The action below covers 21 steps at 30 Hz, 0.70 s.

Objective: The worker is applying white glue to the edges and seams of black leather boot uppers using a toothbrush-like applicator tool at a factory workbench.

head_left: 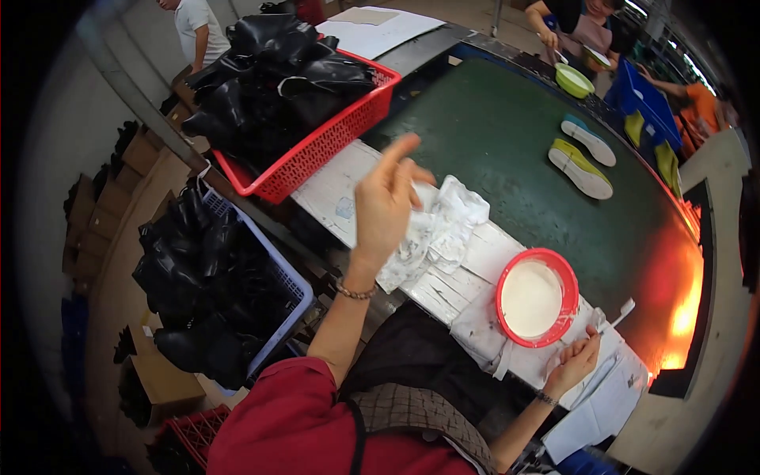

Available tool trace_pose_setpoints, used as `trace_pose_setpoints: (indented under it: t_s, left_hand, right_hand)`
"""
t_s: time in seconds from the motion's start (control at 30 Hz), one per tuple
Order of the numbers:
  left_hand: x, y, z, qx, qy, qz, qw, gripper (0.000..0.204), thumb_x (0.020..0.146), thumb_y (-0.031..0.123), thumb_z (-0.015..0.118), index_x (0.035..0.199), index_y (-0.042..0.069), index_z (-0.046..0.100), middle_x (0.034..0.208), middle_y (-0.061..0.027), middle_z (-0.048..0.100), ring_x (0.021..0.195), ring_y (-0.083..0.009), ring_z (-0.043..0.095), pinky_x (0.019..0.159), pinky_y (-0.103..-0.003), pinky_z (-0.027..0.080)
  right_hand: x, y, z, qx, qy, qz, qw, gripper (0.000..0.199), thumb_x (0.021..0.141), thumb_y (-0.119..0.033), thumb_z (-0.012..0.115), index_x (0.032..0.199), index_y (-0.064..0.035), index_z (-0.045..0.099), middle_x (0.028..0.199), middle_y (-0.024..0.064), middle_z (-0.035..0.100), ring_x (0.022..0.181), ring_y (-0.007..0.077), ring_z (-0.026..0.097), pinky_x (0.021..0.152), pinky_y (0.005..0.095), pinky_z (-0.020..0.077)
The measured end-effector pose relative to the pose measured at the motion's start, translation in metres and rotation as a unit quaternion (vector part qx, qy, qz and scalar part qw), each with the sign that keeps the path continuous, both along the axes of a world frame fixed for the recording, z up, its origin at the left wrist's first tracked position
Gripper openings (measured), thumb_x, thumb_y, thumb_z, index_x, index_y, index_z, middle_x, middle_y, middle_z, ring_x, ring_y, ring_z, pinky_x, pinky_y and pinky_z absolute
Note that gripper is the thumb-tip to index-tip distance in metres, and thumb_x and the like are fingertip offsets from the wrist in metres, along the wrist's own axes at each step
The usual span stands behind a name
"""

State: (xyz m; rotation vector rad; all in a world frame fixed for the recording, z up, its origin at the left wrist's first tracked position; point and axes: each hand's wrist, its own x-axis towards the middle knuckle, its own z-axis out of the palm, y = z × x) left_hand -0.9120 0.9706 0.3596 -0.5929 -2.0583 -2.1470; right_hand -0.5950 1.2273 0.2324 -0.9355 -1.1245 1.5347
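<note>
My left hand (386,207) is raised above the white bench strip (483,269), its forefinger stretched out and the others loosely bent, with nothing in it. Below and beside it lies a crumpled, stained white cloth (457,215). My right hand (576,362) is closed on the handle of a small white brush (626,309), whose head points away from me to the right. Just left of that hand stands a red bowl (567,277) holding a creamy white liquid (532,299). Some pale cloth lies under and beside the bowl.
A dark green conveyor belt (491,119) carries a yellow-green shoe (580,169) and a teal one (590,142), toward a glowing heater opening (685,317). Black shoe uppers fill a red basket (332,127) and a blue-grey one (273,265). Across the belt, a co-worker (590,32) handles a green bowl (573,81).
</note>
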Motion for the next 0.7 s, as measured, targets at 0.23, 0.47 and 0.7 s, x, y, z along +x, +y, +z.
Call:
trace_pose_setpoints:
  t_s: [0.23,0.47,0.7]
  left_hand:
    - [-0.159,-0.070,0.045,-0.112,0.247,0.334,0.903,0.050,0.089,0.008,0.070,0.137,0.000,0.058,0.113,-0.0184,0.068,0.090,-0.0235,0.070,0.080,-0.036,0.057]
    - [-0.342,-0.115,0.122,-0.512,-0.007,0.407,0.757,0.080,0.084,0.051,0.071,0.142,0.000,0.050,0.135,-0.0238,0.063,0.128,-0.0404,0.060,0.107,-0.058,0.039]
    - [-0.394,-0.184,0.111,-0.480,-0.023,0.412,0.774,0.060,0.076,0.033,0.081,0.125,0.001,0.068,0.132,-0.0217,0.066,0.125,-0.0373,0.062,0.105,-0.043,0.049]
  right_hand:
    - [0.010,0.017,-0.076,0.303,-0.366,-0.003,0.880,0.034,0.108,-0.028,0.053,0.102,0.0040,0.062,0.083,0.0047,0.062,0.074,0.0132,0.051,0.065,0.0309,0.0446]
    - [0.017,0.027,-0.081,0.223,-0.297,-0.049,0.927,0.028,0.107,-0.025,0.055,0.101,0.0016,0.063,0.081,0.0006,0.058,0.073,0.0104,0.047,0.063,0.0285,0.0398]
    - [0.003,0.021,-0.068,0.208,-0.330,-0.059,0.919,0.026,0.106,-0.021,0.055,0.099,0.0029,0.062,0.078,0.0013,0.056,0.069,0.0111,0.044,0.061,0.0303,0.0381]
